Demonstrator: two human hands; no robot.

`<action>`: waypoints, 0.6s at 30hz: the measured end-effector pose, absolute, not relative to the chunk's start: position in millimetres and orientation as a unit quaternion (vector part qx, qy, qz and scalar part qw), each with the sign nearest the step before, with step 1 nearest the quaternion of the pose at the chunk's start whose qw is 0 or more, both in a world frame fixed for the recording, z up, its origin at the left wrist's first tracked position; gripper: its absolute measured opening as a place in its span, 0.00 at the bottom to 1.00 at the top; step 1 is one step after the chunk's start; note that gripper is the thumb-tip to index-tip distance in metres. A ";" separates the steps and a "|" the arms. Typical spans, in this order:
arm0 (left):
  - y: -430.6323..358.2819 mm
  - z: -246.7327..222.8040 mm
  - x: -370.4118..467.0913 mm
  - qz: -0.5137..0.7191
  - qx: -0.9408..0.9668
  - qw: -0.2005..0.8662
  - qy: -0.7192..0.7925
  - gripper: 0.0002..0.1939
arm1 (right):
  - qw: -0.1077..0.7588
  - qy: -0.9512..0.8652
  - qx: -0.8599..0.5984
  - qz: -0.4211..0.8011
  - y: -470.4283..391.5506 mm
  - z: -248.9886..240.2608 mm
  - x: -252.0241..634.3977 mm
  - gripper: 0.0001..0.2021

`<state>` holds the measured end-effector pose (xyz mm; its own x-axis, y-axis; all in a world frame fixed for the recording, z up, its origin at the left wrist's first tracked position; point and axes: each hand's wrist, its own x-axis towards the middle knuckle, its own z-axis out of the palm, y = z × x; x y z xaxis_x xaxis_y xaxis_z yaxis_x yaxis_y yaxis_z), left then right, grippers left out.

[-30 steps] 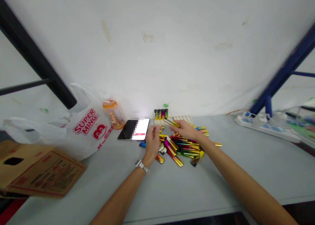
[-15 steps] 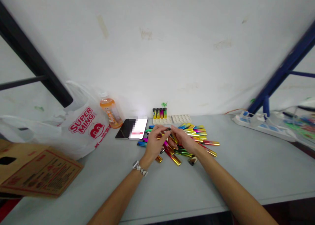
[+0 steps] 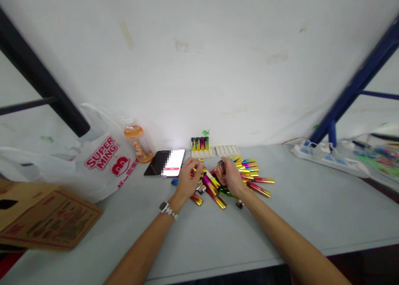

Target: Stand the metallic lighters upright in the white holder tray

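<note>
- Four lighters (image 3: 198, 144) stand upright, dark tops up, on the left white plate (image 3: 204, 153) near the back edge of the table (image 3: 202, 243); a second white plate (image 3: 228, 150) lies just right of it.
- Our right hand (image 3: 232, 178) is curled tight around a dark-topped lighter (image 3: 221, 165), above the pile; its top points upward past the thumb, but our fingers hide its long axis.
- Our left hand (image 3: 187, 179) has bent fingers over the pile's left side; we cannot tell whether it grips anything.
- Below and between our hands, we see a purple-and-gold lighter (image 3: 210, 185) slanting, its gold end towards the front edge and slightly right.
- A red-and-gold lighter (image 3: 220, 202) slants similarly, nearer the front edge.
- Another red-tinted lighter (image 3: 264, 180) points its gold end towards the right edge.
</note>
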<state>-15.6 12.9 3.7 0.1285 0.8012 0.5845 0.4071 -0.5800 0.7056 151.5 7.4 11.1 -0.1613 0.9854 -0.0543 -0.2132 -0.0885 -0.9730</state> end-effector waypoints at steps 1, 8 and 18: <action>13.3 2.8 -15.4 0.511 0.727 0.191 0.417 0.12 | 0.505 -0.450 -0.427 0.600 7.0 12.1 151.0 0.25; 13.0 1.7 -14.5 0.502 0.730 0.185 0.425 0.13 | 0.531 -0.416 -0.441 0.592 2.8 17.6 147.2 0.22; 14.2 -0.9 -14.8 0.495 0.740 0.174 0.420 0.14 | 0.531 -0.396 -0.364 0.654 4.6 12.2 147.9 0.26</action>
<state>-14.8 14.2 -0.9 0.1569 0.7944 0.5868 0.4492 -0.5865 0.6740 147.9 4.6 12.2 -0.1700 0.9839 -0.0556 -0.4073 -0.1215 -0.9052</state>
